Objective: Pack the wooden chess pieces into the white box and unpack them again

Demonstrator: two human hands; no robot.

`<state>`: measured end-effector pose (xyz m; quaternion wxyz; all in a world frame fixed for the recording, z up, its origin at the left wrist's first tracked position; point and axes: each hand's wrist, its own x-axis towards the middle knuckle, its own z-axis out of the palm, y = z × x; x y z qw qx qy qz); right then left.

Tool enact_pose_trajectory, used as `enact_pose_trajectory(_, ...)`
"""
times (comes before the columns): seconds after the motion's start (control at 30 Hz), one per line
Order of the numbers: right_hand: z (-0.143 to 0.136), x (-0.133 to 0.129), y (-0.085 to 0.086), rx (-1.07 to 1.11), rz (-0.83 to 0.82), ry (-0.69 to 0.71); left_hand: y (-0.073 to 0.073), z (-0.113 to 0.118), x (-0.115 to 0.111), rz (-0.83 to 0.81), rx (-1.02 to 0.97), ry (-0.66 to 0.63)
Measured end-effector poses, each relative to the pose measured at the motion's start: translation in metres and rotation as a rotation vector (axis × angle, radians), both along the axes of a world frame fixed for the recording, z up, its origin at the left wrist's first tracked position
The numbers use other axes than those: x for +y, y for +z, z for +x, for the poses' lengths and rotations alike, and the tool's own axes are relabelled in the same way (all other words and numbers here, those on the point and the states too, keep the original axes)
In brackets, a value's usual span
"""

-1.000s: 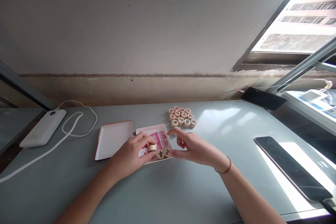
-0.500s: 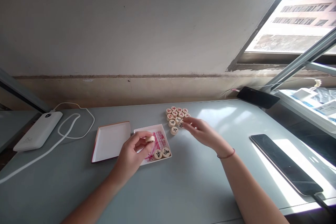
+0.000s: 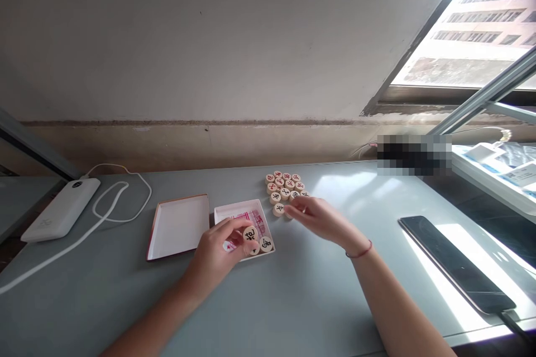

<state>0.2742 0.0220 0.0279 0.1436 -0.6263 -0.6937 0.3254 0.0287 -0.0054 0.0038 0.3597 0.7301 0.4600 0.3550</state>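
Note:
My left hand (image 3: 224,242) pinches a round Chinese chess piece (image 3: 250,233) with a black character, above the shallow white box (image 3: 264,218). Inside the box, a black-marked piece (image 3: 266,244) lies flat, and another is mostly covered by the held one. Fingertips of my right hand (image 3: 314,215) close on a chess piece (image 3: 288,214) at the near edge of the group on the table; the fingers hide most of it. Beside it sits a black-marked piece (image 3: 278,210). Several red- and black-marked pieces (image 3: 285,193) stand in close rows behind.
Left of the box lies its open lid (image 3: 179,227). A white power bank (image 3: 61,209) with a looped white cable (image 3: 113,209) is at the far left. On the right a phone (image 3: 454,262) lies plugged in, and a blurred-out dark patch sits near the wall.
My right hand has moved nearer, from the third row of pieces to the front one, uncovering pieces behind. My left hand has shifted right and turned its piece, so the character shows.

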Motion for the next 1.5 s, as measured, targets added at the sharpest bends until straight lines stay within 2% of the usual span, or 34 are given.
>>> enact_pose_trajectory(0.1,-0.026,-0.018,0.011,0.299,-0.063,0.253,-0.004,0.002,-0.003,0.193,0.026,-0.070)
enact_pose_trajectory(0.2,-0.040,-0.027,0.012,0.384,-0.116,0.348,-0.008,0.004,-0.005,0.273,0.040,-0.113)
enact_pose_trajectory(0.27,-0.035,-0.024,0.008,0.376,-0.105,0.321,-0.009,0.004,-0.005,0.278,0.078,-0.112)
enact_pose_trajectory(0.4,0.000,-0.006,-0.005,0.237,-0.055,0.102,-0.009,0.002,-0.001,0.253,0.167,-0.111)
enact_pose_trajectory(0.5,0.021,0.006,-0.016,0.099,-0.126,0.006,-0.010,0.001,0.001,0.241,0.198,-0.139)
enact_pose_trajectory(0.6,0.025,0.010,-0.023,-0.007,-0.171,-0.030,-0.011,0.001,0.001,0.237,0.215,-0.152)
enact_pose_trajectory(0.7,0.022,0.007,-0.022,-0.049,-0.153,-0.052,-0.011,0.001,0.000,0.230,0.235,-0.150)
enact_pose_trajectory(0.83,0.020,0.003,-0.017,-0.085,-0.134,-0.021,-0.014,-0.001,0.002,0.285,0.315,-0.133)
enact_pose_trajectory(1.0,0.017,0.005,-0.027,-0.205,-0.021,-0.012,-0.020,-0.003,0.005,0.403,0.508,-0.144)
enact_pose_trajectory(1.1,0.014,0.005,-0.028,-0.263,-0.030,-0.008,-0.021,-0.001,0.004,0.412,0.583,-0.155)
enact_pose_trajectory(1.17,0.009,0.002,-0.021,-0.201,-0.043,0.049,-0.020,0.001,0.003,0.405,0.609,-0.171)
enact_pose_trajectory(1.3,-0.009,-0.009,-0.007,0.086,-0.042,0.222,-0.018,0.004,0.001,0.382,0.620,-0.197)
enact_pose_trajectory(1.4,-0.023,-0.015,-0.008,0.138,-0.098,0.314,-0.018,0.004,0.000,0.354,0.572,-0.196)
enact_pose_trajectory(1.5,-0.030,-0.017,-0.016,0.124,-0.115,0.329,-0.017,0.004,-0.001,0.330,0.535,-0.210)
